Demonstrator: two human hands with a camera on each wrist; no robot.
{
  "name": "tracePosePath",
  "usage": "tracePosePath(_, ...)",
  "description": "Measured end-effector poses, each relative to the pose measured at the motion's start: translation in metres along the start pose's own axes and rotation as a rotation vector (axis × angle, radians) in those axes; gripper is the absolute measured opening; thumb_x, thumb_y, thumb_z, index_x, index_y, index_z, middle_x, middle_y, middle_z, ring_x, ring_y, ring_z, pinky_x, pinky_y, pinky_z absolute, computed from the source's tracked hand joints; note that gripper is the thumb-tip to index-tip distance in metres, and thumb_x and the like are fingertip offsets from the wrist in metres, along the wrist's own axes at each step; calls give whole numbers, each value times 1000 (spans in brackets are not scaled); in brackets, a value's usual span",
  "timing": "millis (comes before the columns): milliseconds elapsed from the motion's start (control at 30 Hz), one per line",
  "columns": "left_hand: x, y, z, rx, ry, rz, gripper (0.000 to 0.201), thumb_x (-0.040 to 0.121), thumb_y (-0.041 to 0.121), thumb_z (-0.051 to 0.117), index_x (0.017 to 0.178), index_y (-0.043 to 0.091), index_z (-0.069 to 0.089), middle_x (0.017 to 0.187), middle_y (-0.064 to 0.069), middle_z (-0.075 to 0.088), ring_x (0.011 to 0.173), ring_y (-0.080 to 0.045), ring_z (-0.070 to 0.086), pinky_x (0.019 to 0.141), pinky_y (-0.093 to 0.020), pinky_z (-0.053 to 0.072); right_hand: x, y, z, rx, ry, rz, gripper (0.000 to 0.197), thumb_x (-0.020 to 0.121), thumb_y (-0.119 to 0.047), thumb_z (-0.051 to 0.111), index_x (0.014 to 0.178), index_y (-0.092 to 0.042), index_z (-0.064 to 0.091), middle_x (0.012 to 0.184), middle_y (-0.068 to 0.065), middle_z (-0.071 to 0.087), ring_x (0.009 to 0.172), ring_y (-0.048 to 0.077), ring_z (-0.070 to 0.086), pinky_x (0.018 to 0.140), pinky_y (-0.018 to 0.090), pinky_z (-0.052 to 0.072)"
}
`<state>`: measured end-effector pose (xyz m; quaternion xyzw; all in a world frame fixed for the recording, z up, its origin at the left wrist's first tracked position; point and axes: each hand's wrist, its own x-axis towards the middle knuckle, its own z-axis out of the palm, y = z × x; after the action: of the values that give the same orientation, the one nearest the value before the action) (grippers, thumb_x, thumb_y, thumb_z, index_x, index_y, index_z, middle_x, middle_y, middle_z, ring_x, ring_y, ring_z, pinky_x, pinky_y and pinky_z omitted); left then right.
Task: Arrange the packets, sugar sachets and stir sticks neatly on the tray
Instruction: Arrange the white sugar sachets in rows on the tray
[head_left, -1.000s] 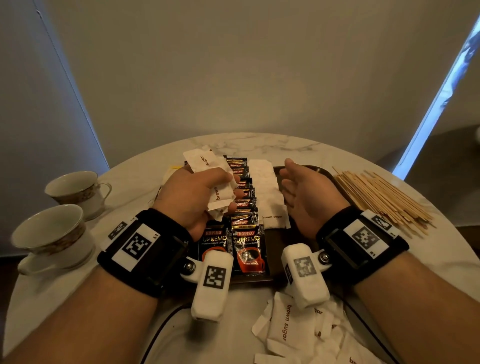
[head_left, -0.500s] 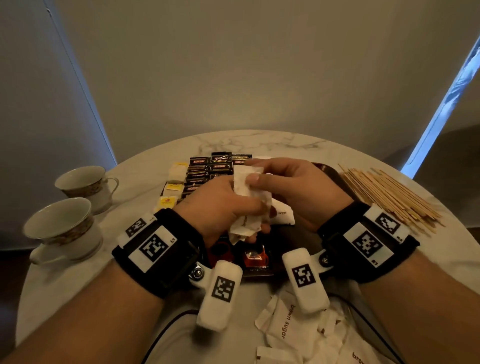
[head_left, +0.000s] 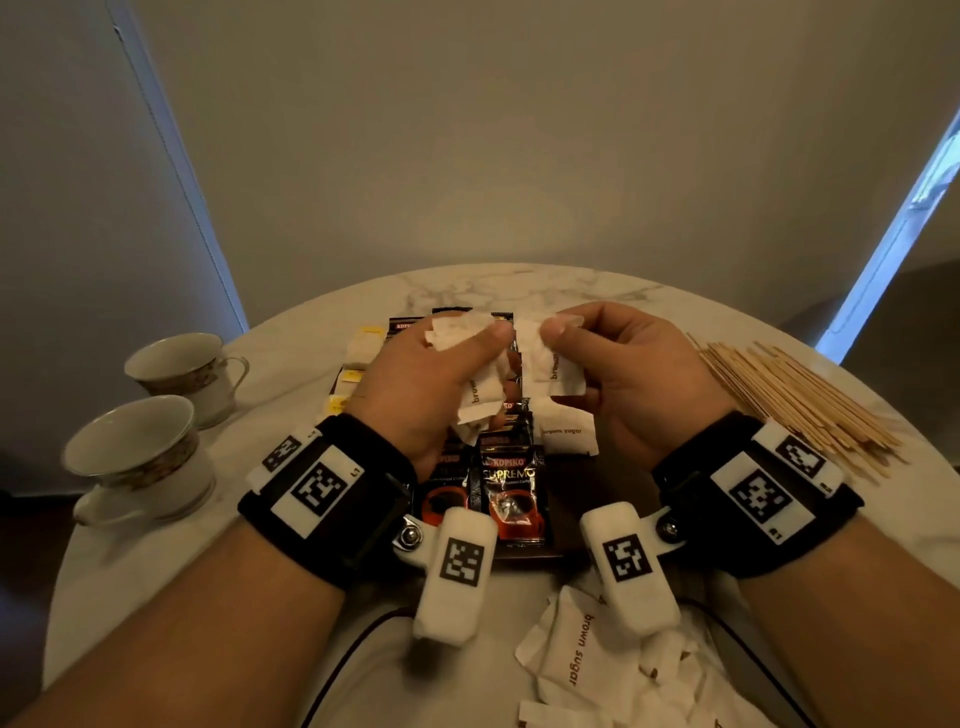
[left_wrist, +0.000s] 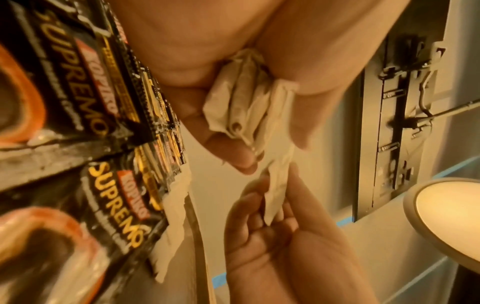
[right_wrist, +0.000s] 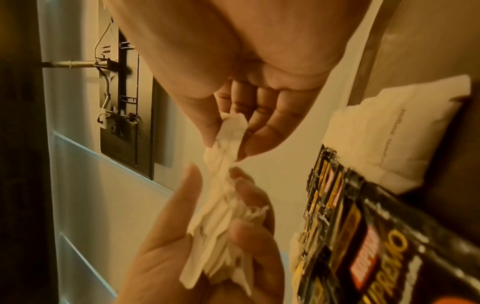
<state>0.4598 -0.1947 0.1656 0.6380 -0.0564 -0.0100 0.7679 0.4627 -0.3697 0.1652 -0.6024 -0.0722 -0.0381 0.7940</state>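
My left hand (head_left: 415, 374) grips a bunch of white brown-sugar sachets (head_left: 470, 364) above the dark tray (head_left: 569, 499). Just to its right, my right hand (head_left: 623, 374) pinches a single sachet (head_left: 550, 364) between thumb and fingers. In the left wrist view the bunch (left_wrist: 244, 98) sits in the curled fingers, and the single sachet (left_wrist: 278, 185) hangs in the other hand's pinch. Black coffee packets (head_left: 511, 488) lie in overlapping rows on the tray, with a sugar sachet row (head_left: 566, 431) beside them. Wooden stir sticks (head_left: 795, 400) lie heaped on the table at the right.
Two teacups (head_left: 140, 457) stand at the table's left edge. Yellow-tagged tea bags (head_left: 358, 353) lie left of the coffee packets. Several loose sugar sachets (head_left: 587, 654) are piled at the near table edge, under my right wrist. The round marble table (head_left: 519, 291) ends close behind the tray.
My right hand, open beside the tray a second ago, reached into the left hand's bunch and has drawn one sachet off to the right. Both hands have moved farther over the tray.
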Motion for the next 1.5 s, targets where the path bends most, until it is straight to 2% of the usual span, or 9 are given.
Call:
tracePosePath(133, -4, -5, 4, 124, -82, 57, 28, 79, 15, 85, 103, 11, 72, 92, -19, 76, 70, -32, 67, 61, -40, 49, -2, 3, 2, 1, -11, 1, 5, 93, -10, 69, 90, -6, 67, 79, 3, 72, 72, 17, 71, 60, 29, 58)
tracePosePath(400, 3, 1, -4, -15, 38, 47, 29, 82, -7, 77, 104, 7, 63, 90, -20, 72, 50, -19, 65, 38, -24, 45, 0, 2, 2, -8, -49, 110, 13, 99, -3, 56, 103, -10, 67, 89, 8, 77, 76, 19, 73, 62, 29, 59)
tracePosePath(567, 4, -4, -3, 118, -5, 96, 38, 75, -4, 84, 106, 11, 66, 87, -15, 74, 65, -28, 68, 51, -32, 51, -3, -1, -4, -250, -153, 128, 35, 75, -23, 80, 108, -13, 73, 101, 7, 77, 86, 19, 73, 69, 29, 58)
tracePosePath(700, 5, -5, -5, 190, 9, 85, 46, 69, -8, 86, 106, 12, 69, 90, -12, 76, 80, -30, 73, 63, -37, 54, -1, -2, -6, -345, -60, 98, 5, 89, -13, 74, 91, -15, 77, 93, 8, 78, 85, 20, 71, 73, 36, 54)
tracePosePath(833, 5, -8, -5, 238, 14, 40, 46, 68, -7, 87, 108, 8, 70, 87, -13, 75, 77, -35, 72, 66, -46, 58, 1, -5, -11, -522, -31, 131, 14, 87, -6, 72, 85, -18, 80, 86, 5, 76, 77, 22, 65, 65, 36, 53)
tracePosePath(933, 5, -8, -6, 233, 47, 29, 44, 71, -6, 86, 109, 8, 69, 87, -14, 76, 75, -32, 73, 58, -36, 55, 6, -5, -20, -664, 27, 336, 18, 88, -2, 65, 87, -14, 78, 94, 9, 75, 68, 18, 54, 50, 26, 40)
tracePosePath(1100, 5, -2, -7, 154, 69, 14, 34, 82, -7, 78, 111, 2, 62, 78, -14, 72, 59, -25, 68, 46, -28, 49, 12, 1, -26, -713, 99, 524, 19, 89, -1, 63, 101, -10, 75, 115, 23, 70, 79, 26, 50, 52, 27, 39)
tracePosePath(1300, 3, 5, -8, 140, 72, -4, 26, 87, -5, 74, 108, 2, 62, 76, -17, 68, 46, -17, 63, 36, -20, 41, 13, 2, -27, -724, 134, 566, 22, 90, -2, 62, 110, -7, 72, 115, 23, 71, 69, 22, 50, 51, 26, 41)
tracePosePath(1500, 3, 7, -9, 91, 76, -6, 29, 87, -7, 72, 113, -1, 60, 81, -18, 66, 46, -14, 64, 36, -19, 42, 10, -1, -29, -729, 141, 534, 25, 94, 2, 55, 89, -7, 77, 96, 20, 71, 62, 18, 48, 52, 26, 40)
